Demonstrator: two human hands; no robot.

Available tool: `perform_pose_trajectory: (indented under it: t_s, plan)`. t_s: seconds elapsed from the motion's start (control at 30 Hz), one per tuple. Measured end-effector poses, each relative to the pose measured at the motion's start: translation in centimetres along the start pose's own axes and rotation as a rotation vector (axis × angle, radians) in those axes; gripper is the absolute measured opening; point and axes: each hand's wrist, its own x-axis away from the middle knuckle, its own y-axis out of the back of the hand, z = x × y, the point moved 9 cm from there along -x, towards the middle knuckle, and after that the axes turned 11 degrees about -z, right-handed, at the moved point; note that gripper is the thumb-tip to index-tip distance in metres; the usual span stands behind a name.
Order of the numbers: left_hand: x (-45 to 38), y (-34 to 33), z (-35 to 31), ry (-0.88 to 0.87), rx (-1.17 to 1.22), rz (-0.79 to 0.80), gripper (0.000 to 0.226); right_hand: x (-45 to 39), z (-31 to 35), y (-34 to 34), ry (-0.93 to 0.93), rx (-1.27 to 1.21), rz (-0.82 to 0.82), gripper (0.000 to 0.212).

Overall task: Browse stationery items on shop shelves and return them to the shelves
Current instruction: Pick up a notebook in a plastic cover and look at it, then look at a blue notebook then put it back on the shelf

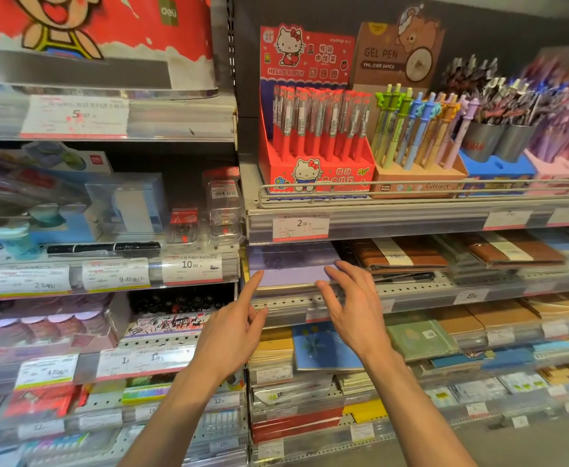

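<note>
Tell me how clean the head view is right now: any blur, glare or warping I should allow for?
Head view: centre sharp, with both hands, left and right, and the purple notebook clear; the pen pots and far-right pens smear with blur, as does the left edge; clear price-strip covers show glare; wide-angle lens bends the shelf lines.

- Two bare forearms, no sleeves in view up to the frame's lower edge.
- Left hand (pixel 230 326) and right hand (pixel 355 306) ungloved.
- No rings, watch or bracelet seen on fingers or wrists.
- Short, unpainted fingernails.
</note>
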Motion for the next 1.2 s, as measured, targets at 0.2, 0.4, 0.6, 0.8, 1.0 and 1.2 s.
perform_pose_trajectory:
  t_s: [0.2,0.4,0.6,0.8,1.0,1.2]
  plan:
    - [-0.2,-0.2,0.2,0.018,0.025,0.021,0.070,-0.2,0.0,-0.6,-0.024,-0.019,0.013,0.040]
    - [0.4,0.3,-0.1,0.018,0.129,0.003,0.064,0.3,0.0,0.1,-0.078,-0.096,0.026,0.040]
    - [1.8,1.0,0.3,0.010,0.250,-0.073,0.056,2.1,-0.9,2.2,-0.173,-0.141,-0.036,0.038]
    - [3.8,-1.6,3.0,0.125,0.427,-0.073,0.035,6.5,-4.6,4.5,-0.377,-0.152,-0.126,0.029]
    - [5.9,-9.6,6.8,0.347,0.466,0.050,0.019,11.6,-11.6,3.9,-0.688,-0.053,-0.054,0.032]
    - [4.9,-15.3,7.2,0.519,0.395,0.042,0.017,11.6,-17.2,1.0,-0.800,-0.070,0.133,0.019]
